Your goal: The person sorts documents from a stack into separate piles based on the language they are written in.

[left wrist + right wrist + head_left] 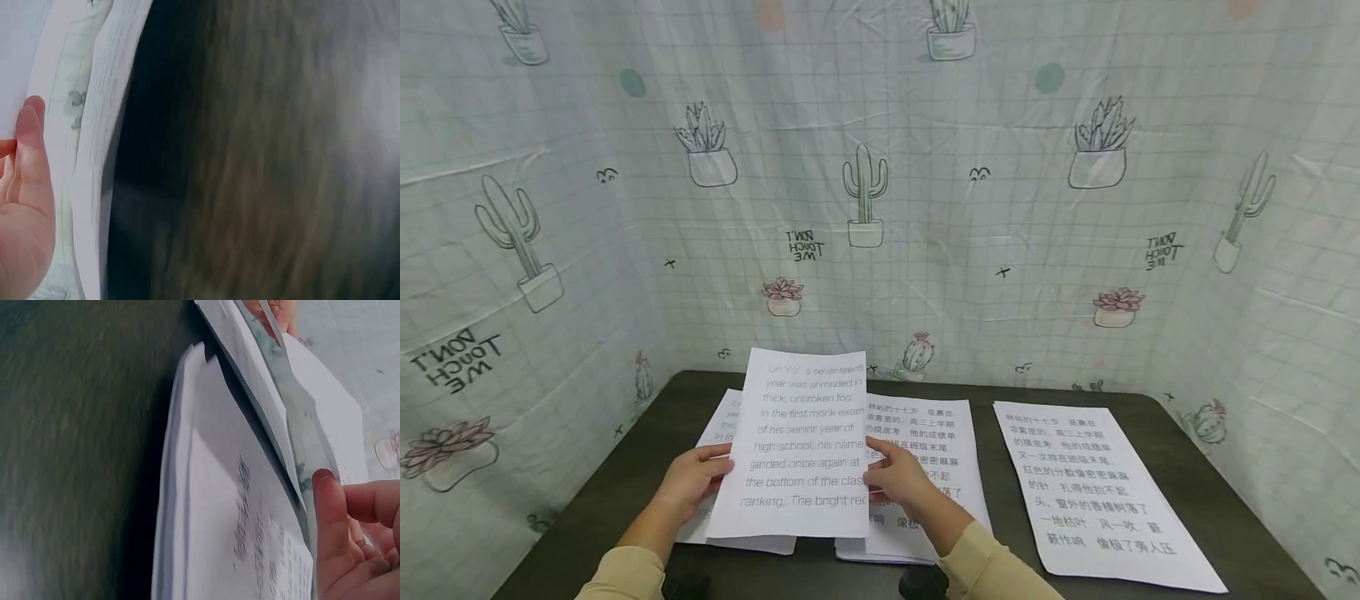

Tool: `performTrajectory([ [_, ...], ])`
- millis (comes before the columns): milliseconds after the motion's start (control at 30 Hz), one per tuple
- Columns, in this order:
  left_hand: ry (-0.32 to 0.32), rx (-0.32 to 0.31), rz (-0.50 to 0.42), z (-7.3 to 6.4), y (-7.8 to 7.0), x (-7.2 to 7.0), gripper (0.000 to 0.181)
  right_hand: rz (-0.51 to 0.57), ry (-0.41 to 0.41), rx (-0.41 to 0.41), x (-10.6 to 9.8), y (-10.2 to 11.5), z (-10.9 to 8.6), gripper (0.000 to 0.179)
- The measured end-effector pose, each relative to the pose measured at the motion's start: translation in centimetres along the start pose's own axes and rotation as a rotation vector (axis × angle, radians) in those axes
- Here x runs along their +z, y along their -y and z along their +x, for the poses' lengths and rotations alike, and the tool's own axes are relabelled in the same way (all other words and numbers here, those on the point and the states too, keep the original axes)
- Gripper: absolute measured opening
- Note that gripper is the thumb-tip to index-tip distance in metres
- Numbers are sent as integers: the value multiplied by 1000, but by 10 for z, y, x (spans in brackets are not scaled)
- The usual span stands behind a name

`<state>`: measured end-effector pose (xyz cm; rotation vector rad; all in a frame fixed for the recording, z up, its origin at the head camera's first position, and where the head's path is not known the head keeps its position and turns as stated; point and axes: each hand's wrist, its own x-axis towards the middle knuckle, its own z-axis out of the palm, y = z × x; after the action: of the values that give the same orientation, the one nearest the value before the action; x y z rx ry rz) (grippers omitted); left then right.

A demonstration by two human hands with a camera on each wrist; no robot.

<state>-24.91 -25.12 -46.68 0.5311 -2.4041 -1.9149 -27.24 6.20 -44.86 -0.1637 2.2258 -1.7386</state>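
Note:
A printed sheet of paper (805, 442) with large English text is held up, tilted toward me, over the left and middle of the table. My left hand (695, 482) pinches its left edge; in the left wrist view the thumb and fingertips (30, 128) meet at the paper. On the opposite edge my right hand (901, 479) pinches the sheet between thumb and fingers. Below it lies a left paper stack (760, 544), mostly covered by the raised sheet. A middle stack (925, 517) with Chinese text lies under my right hand, several sheets thick in the right wrist view.
Apart on the right lies another paper (1090, 500) with Chinese text, near the table's right side. The dark table (1000, 483) backs onto a cactus-patterned curtain (925, 292) that also closes both sides. Two dark objects show at the near edge, one by each wrist.

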Motion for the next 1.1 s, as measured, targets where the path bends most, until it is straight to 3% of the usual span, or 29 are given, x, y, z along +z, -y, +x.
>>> performTrajectory([
  [467, -46, -26, 55, -2, 10, -35, 46, 52, 30, 2, 39, 5, 5, 66],
  [767, -53, -12, 56, 0, 14, -49, 46, 52, 39, 1, 54, 8, 9, 66],
  [1100, -88, -40, 75, 4, 17, -58, 46, 47, 30, 13, 67, 8, 13, 66],
])
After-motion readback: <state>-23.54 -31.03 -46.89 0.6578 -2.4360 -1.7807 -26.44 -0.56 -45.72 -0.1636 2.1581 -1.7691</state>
